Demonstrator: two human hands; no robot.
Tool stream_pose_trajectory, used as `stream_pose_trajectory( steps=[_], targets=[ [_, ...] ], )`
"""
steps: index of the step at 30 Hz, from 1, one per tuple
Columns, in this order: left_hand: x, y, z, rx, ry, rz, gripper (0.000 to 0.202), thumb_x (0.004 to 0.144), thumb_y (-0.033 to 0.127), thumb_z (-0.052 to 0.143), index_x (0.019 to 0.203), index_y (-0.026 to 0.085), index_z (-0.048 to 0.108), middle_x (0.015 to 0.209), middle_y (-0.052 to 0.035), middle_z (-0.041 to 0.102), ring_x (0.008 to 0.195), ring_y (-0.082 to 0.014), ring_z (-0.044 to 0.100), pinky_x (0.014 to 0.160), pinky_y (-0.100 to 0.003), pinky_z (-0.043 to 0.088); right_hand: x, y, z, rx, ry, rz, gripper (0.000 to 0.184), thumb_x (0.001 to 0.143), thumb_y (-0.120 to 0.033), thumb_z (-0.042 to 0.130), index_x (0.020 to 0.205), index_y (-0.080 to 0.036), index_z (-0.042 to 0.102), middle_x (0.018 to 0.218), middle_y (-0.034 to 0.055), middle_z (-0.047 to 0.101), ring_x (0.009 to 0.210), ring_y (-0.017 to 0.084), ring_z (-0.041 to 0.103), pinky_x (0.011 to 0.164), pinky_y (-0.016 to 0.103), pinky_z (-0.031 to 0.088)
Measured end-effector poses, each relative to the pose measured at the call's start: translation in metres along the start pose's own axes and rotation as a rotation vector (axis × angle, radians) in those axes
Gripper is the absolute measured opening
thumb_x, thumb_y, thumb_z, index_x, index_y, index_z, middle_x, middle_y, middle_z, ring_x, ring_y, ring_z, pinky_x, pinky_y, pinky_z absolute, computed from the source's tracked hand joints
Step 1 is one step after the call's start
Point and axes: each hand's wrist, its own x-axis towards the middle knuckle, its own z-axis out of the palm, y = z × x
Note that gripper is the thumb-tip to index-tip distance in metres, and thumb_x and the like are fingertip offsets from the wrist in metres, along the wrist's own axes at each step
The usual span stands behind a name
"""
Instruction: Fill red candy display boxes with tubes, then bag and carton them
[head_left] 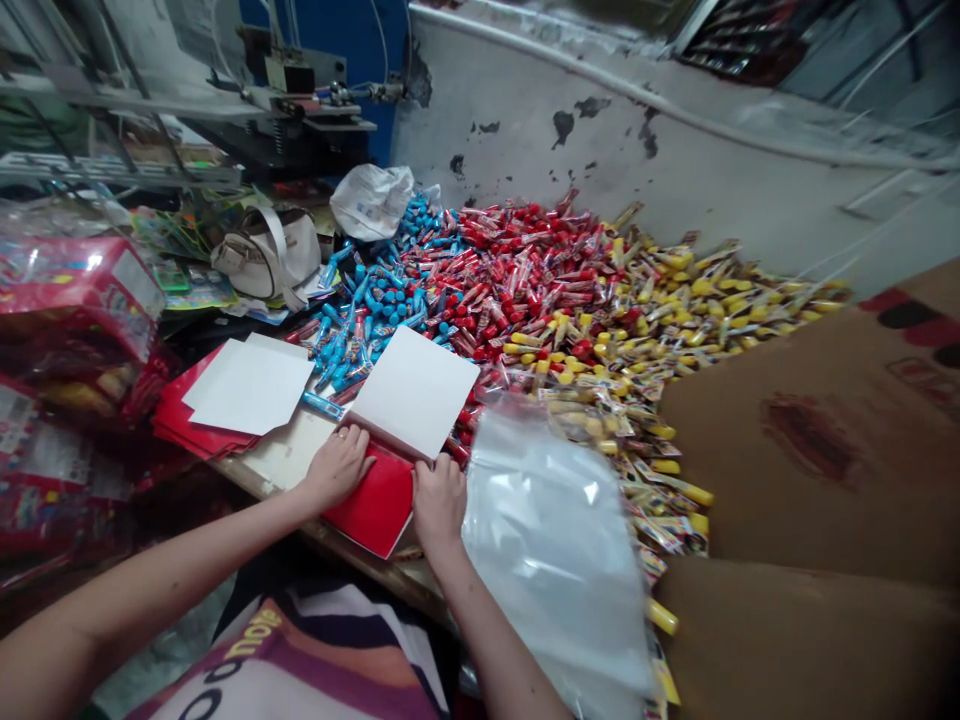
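Note:
A card, red outside and white inside point(411, 392), lies folded open in front of me at the table edge. My left hand point(337, 466) presses along its fold from the left, fingers curled on the card. At the right end of the fold my right hand point(439, 502) grips the red flap point(375, 508). Behind the card spreads a big heap of wrapped small tubes: blue ones point(375, 290), red ones point(525, 285) and yellow ones point(675, 300).
A stack of flat red and white cards point(244, 392) lies to the left. Clear plastic bags point(559, 540) lie to the right of my hands. Brown cardboard point(817, 480) fills the right side. A white handbag point(266, 255) and a machine point(300, 90) stand behind.

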Motion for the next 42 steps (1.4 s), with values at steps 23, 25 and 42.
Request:
stream_pose_trajectory(
  steps=[23, 25, 42],
  targets=[
    [-0.020, 0.019, 0.028, -0.099, -0.270, 0.211, 0.075, 0.085, 0.066, 0.045, 0.147, 0.025, 0.035, 0.150, -0.0160, 0.037, 0.134, -0.0409, 0.035, 0.108, -0.062, 0.019, -0.038, -0.014, 0.041, 0.185, 0.058, 0.068, 0.041, 0.092, -0.021, 0.048, 0.129, -0.006, 0.054, 0.132, 0.0227, 0.056, 0.134, 0.032, 0.038, 0.105, 0.054, 0.022],
    [-0.016, 0.022, 0.029, -0.095, -0.277, 0.175, 0.080, 0.082, 0.067, 0.048, 0.147, 0.022, 0.034, 0.151, -0.0170, 0.036, 0.134, -0.0413, 0.034, 0.108, -0.063, 0.019, -0.034, -0.012, 0.040, 0.183, -0.003, 0.063, 0.038, 0.092, -0.021, 0.048, 0.126, -0.007, 0.056, 0.130, 0.0213, 0.058, 0.133, 0.031, 0.039, 0.106, 0.052, 0.020],
    [-0.023, 0.035, 0.010, -0.513, -0.157, 0.145, 0.034, 0.093, 0.035, 0.045, 0.120, 0.021, 0.060, 0.125, -0.0131, 0.059, 0.118, -0.0271, 0.052, 0.103, -0.048, 0.040, -0.032, 0.022, 0.030, 0.138, -0.003, -0.041, 0.041, 0.084, -0.003, 0.043, 0.117, -0.016, 0.063, 0.124, 0.0124, 0.064, 0.122, 0.029, 0.049, 0.101, 0.050, 0.024]
  ],
)
